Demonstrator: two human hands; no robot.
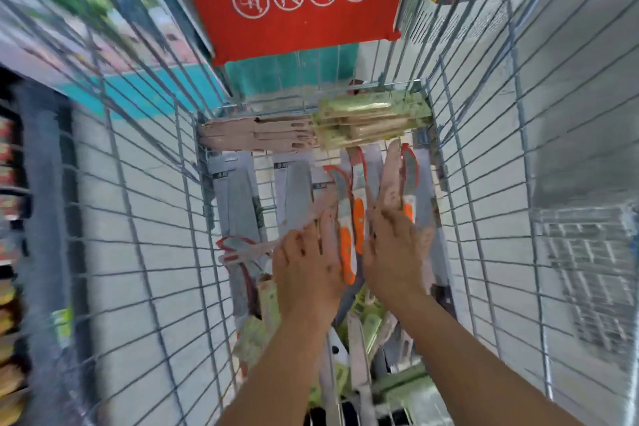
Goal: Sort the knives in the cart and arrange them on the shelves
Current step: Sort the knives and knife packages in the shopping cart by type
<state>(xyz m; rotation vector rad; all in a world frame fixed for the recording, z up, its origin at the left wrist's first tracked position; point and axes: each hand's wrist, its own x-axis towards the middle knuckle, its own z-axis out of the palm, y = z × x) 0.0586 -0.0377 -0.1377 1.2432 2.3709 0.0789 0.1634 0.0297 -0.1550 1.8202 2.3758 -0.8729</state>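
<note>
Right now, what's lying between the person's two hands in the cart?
In the head view, orange-handled knives lie between the left hand and the right hand, handles toward the person, on the cart floor.

Left hand (307, 270), right hand (394, 252) among knives (349, 252) in cart (145, 218).

We see a cart (145, 218) of thin grey metal wire. Its flap (294, 0) above the knives looks like matt red plastic. The knives (297, 197) show dull grey metal blades; some handles (347, 252) are glossy orange plastic.
</note>
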